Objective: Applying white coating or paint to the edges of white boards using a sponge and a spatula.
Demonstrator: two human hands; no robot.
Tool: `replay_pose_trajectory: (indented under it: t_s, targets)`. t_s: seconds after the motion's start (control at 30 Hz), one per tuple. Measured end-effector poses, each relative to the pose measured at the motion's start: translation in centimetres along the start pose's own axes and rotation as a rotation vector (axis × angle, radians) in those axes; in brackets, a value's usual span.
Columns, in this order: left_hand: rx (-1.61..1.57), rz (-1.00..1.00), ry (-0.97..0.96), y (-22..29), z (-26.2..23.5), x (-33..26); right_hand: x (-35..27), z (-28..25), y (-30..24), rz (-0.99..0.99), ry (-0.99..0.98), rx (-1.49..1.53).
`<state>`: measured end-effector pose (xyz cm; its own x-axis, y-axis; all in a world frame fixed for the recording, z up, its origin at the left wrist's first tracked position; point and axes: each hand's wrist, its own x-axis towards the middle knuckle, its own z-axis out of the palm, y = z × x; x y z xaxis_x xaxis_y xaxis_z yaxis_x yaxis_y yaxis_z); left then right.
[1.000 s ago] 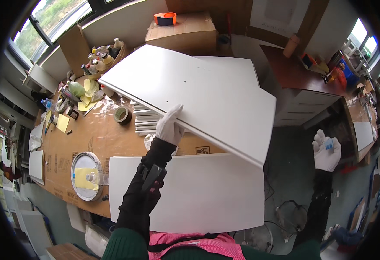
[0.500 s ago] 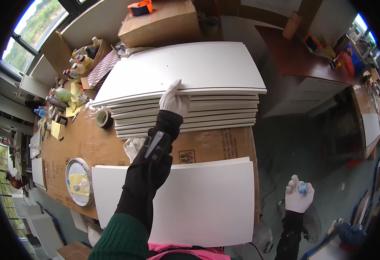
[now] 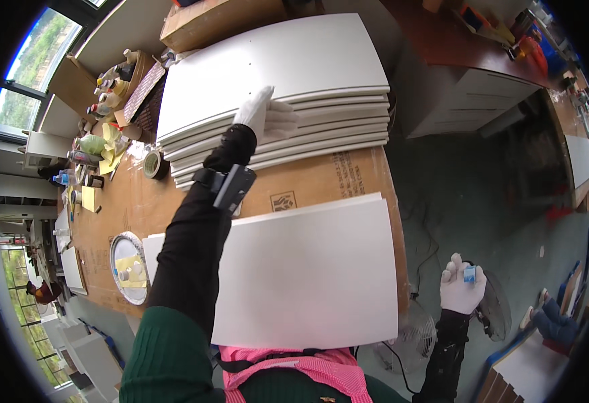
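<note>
My left hand (image 3: 265,115), in a white glove, is at the front edge of a stack of white panels (image 3: 348,134). Its thumb points up by the top panel (image 3: 301,57), and its fingers stretch out along the edges below. Small dark holes show in the top panel. Out to the right, away from the table, my right hand (image 3: 461,292) is also gloved, palm up. Its curled fingers hold a small blue-and-white piece (image 3: 470,274), whose exact kind I cannot make out. Another white panel (image 3: 308,275) lies closest to me, beneath my left forearm.
A cardboard-covered table (image 3: 173,208) carries a tape roll (image 3: 154,164), a round white lid (image 3: 129,269) and several bottles (image 3: 109,94). A cardboard box (image 3: 220,20) stands behind the stack. On the floor at right are a fan (image 3: 412,339) and a cable; another person's legs (image 3: 553,322) show farther right.
The view has shifted, so the stack appears higher. The top panel now sits more in line with the stack, and my left fingers have straightened off its edge. My right hand still holds the blue-and-white piece.
</note>
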<state>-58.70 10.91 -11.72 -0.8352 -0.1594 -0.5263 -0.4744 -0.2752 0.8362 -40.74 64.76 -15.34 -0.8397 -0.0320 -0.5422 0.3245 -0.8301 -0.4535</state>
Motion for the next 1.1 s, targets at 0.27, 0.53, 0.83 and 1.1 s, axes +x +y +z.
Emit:
replay_pose_trajectory:
  t_s: [0.27,0.53,0.83,1.1]
  targets:
    - [0.181,0.095,-0.098,0.5,-0.8,-14.6,-5.6,7.4,3.7,0.045,-0.195,0.021]
    - [0.732,0.678,-0.506,-11.5,-2.7,-30.7,-12.6,16.2,20.5,0.519,-0.437,-0.031]
    - [0.058,0.372,0.002,-19.2,-14.8,-40.1,-19.9,19.2,40.2,0.903,-0.327,-0.176]
    - [-0.017,0.711,0.316,-24.1,-27.9,-48.2,-25.8,22.4,53.1,1.252,-0.429,-0.514]
